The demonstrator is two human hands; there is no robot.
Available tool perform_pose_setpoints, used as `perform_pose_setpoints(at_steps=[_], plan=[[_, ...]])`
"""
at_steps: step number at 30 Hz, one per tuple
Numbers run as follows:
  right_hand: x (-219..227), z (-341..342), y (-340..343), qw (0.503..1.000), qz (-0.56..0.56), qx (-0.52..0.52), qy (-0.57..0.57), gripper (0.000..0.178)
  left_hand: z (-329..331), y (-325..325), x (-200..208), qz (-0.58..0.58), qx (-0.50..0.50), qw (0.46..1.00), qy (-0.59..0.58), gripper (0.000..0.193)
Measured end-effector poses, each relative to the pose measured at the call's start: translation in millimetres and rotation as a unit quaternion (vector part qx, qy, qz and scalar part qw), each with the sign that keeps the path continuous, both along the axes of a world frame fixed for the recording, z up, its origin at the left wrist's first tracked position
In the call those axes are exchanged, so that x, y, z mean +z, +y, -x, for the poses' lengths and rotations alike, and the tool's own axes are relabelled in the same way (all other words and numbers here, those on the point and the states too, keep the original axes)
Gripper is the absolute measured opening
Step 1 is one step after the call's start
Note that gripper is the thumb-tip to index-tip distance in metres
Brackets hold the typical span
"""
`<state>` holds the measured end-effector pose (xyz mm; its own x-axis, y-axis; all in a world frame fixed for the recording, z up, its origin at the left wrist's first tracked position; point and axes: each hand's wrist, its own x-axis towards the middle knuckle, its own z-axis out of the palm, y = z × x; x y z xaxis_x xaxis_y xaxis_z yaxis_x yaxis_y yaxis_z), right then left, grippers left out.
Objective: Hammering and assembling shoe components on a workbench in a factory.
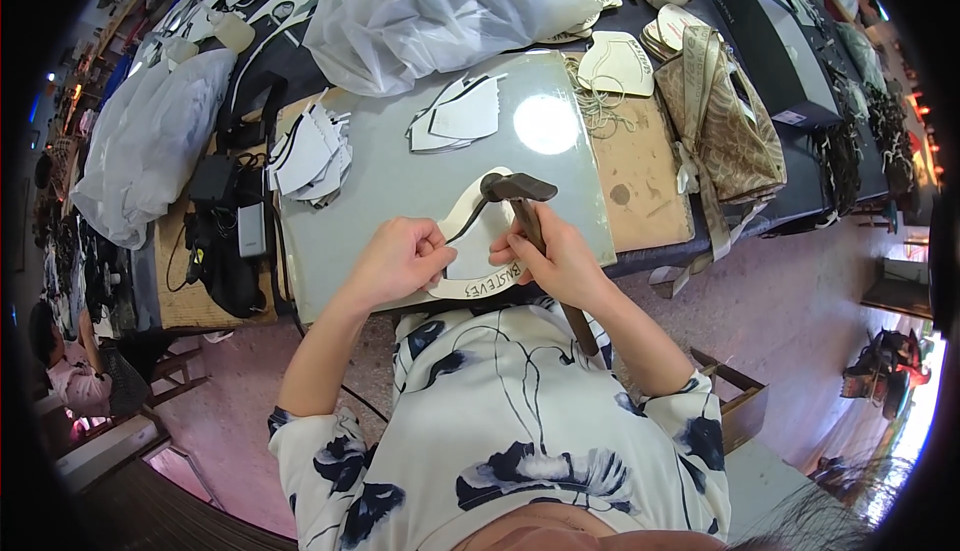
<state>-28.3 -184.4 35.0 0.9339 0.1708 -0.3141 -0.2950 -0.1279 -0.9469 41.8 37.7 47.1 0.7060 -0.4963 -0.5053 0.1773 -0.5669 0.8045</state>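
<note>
A cream, curved template-like piece with hand lettering lies at the near edge of the grey board. On it rests a white piece with a black curved edge. My left hand is closed in a pinch at the left end of that black edge; its fingertips hide exactly what they grip. In my right hand is a hammer, its dark head over the top of the template and its handle slanting down toward me. My right thumb and forefinger come together above the white piece's right side.
The grey board carries a small stack of white pieces and a fanned pile at left. Behind lies a large plastic bag. A patterned brown bag and black box stand at right. Another person sits far left.
</note>
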Motion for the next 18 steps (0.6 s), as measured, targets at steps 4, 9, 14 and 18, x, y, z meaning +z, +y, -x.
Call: perform_pose_setpoints(at_steps=[4,9,14,18], plan=[[2.6,1.4,3.2,1.0,0.003,-0.007,0.0,0.017,3.1,2.7,-10.8,-0.004,-0.02,0.998,-0.06,0.021],[2.7,2.1,0.1,1.0,-0.001,-0.011,0.001,0.017,26.7,-1.5,1.8,-0.119,-0.063,0.952,-0.274,0.028],[-5.4,-4.2,-17.9,0.992,-0.101,-0.021,0.065,0.016,62.2,-11.8,-21.9,-0.02,-0.146,0.85,-0.506,0.07],[24.5,-10.3,-54.6,0.997,0.071,-0.021,0.036,0.019,47.5,-8.1,-25.7,-0.064,-0.239,0.848,-0.469,0.084]])
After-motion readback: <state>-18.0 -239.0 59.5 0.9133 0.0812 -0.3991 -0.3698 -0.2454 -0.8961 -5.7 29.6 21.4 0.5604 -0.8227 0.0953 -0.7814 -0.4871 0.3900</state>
